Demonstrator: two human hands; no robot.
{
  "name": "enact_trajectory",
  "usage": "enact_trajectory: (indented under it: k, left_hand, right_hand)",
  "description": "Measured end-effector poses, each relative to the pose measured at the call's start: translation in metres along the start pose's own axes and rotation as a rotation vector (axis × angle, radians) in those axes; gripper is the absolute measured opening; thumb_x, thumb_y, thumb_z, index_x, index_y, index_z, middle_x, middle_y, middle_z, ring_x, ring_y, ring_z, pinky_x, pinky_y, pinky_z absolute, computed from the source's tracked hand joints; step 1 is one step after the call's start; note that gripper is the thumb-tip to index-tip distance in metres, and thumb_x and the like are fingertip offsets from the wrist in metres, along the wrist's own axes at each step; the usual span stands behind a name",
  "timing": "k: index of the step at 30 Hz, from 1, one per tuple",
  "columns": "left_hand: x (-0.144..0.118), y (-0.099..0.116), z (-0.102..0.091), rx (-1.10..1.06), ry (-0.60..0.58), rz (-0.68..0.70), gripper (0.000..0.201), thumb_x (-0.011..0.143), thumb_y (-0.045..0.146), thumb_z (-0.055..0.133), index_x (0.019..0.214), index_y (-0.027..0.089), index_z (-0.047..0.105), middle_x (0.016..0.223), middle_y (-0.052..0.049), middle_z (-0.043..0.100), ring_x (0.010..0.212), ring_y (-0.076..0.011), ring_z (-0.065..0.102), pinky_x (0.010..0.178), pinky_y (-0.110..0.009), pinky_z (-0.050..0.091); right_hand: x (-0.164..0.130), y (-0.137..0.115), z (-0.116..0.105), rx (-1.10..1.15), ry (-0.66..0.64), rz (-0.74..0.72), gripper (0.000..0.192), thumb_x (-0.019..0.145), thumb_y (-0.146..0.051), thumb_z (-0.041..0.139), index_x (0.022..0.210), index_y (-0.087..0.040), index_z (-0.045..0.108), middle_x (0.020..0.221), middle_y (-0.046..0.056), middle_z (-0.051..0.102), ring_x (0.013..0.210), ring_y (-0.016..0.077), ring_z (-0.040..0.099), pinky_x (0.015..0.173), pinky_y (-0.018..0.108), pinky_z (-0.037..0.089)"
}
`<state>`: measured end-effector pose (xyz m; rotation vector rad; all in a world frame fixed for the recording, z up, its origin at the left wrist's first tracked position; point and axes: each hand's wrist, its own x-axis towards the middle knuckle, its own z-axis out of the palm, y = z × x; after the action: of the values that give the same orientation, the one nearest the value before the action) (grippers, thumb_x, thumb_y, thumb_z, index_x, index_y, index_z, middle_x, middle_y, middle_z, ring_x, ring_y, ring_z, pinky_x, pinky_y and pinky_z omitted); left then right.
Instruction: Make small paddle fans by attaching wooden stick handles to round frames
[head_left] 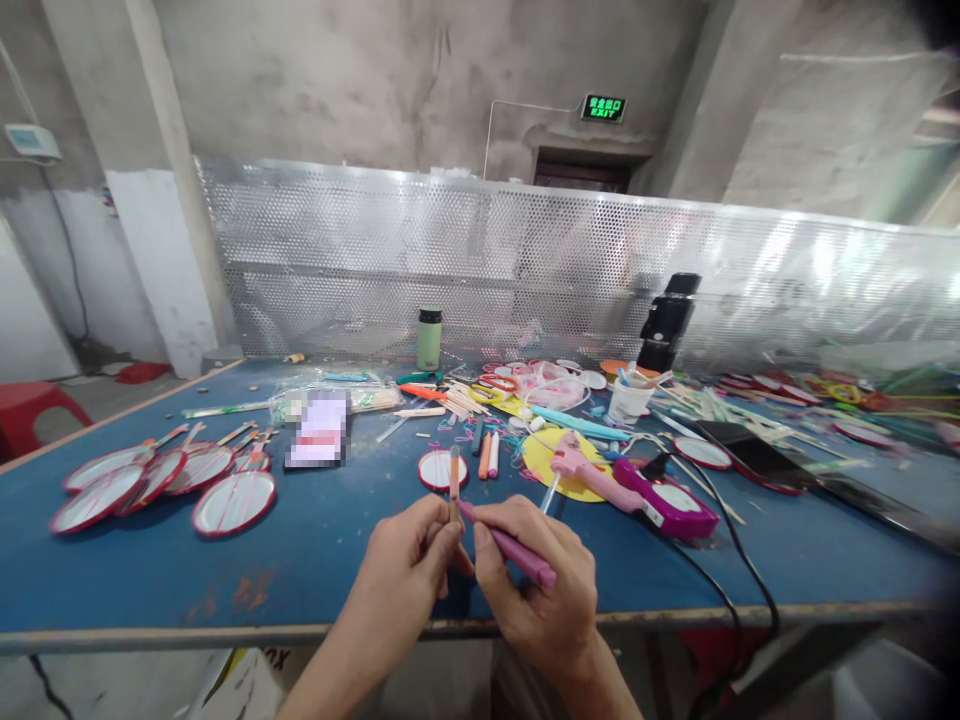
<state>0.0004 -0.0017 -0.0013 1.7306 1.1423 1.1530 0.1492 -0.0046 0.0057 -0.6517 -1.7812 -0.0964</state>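
Observation:
Near the table's front edge, my left hand [412, 555] pinches a flat wooden craft stick [454, 465] that points up and away from me. Its upper part looks orange-brown. My right hand [544, 570] grips a thick purple marker [525, 558], with its front end at the stick, close to my left fingertips. Behind the stick lies a round white disc with a red rim [435, 470]; whether the two are joined I cannot tell. Just right of it are an orange marker [484, 456] and a pale pink marker [493, 456].
Several red-rimmed discs with sticks [234, 502] lie at left, near a phone [319, 430]. A pink glue gun [589, 470] rests on a yellow disc [536, 455], beside a purple power block [667, 500] with black cables. Farther back stand a cup [628, 402], green bottle [429, 340] and black flask [667, 325].

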Motion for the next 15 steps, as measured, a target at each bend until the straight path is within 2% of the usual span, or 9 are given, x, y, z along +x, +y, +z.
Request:
enact_trajectory:
  k: [4, 10, 15]
  left_hand:
    - [-0.0001, 0.0009, 0.0003, -0.007, -0.011, -0.006, 0.035, 0.096, 0.043, 0.046, 0.071, 0.019, 0.053, 0.054, 0.005, 0.051, 0.051, -0.0119, 0.046, 0.052, -0.023, 0.033]
    - [-0.0001, 0.0000, -0.0003, 0.012, 0.003, 0.010, 0.035, 0.095, 0.043, 0.047, 0.071, 0.020, 0.052, 0.054, 0.005, 0.052, 0.051, -0.0120, 0.046, 0.053, -0.023, 0.033]
    - [-0.0008, 0.0002, -0.0011, 0.008, -0.001, -0.002, 0.035, 0.095, 0.043, 0.046, 0.071, 0.019, 0.055, 0.054, 0.004, 0.053, 0.051, -0.0122, 0.048, 0.053, -0.022, 0.033]
  right_hand:
    - [0.0008, -0.0001, -0.0003, -0.018, 0.032, -0.010, 0.014, 0.086, -0.009, 0.058, 0.092, -0.018, 0.066, 0.073, 0.001, 0.068, 0.060, 0.0118, 0.060, 0.059, 0.024, 0.047]
    - [0.0003, -0.0003, -0.0007, 0.000, -0.021, -0.015, 0.016, 0.086, -0.009, 0.058, 0.097, -0.018, 0.067, 0.075, 0.002, 0.069, 0.063, 0.0126, 0.061, 0.060, 0.025, 0.048]
    - [-0.0011, 0.0004, -0.0003, -0.005, 0.038, -0.005, 0.015, 0.085, -0.008, 0.059, 0.094, -0.018, 0.066, 0.073, 0.001, 0.068, 0.060, 0.0111, 0.060, 0.058, 0.024, 0.047]
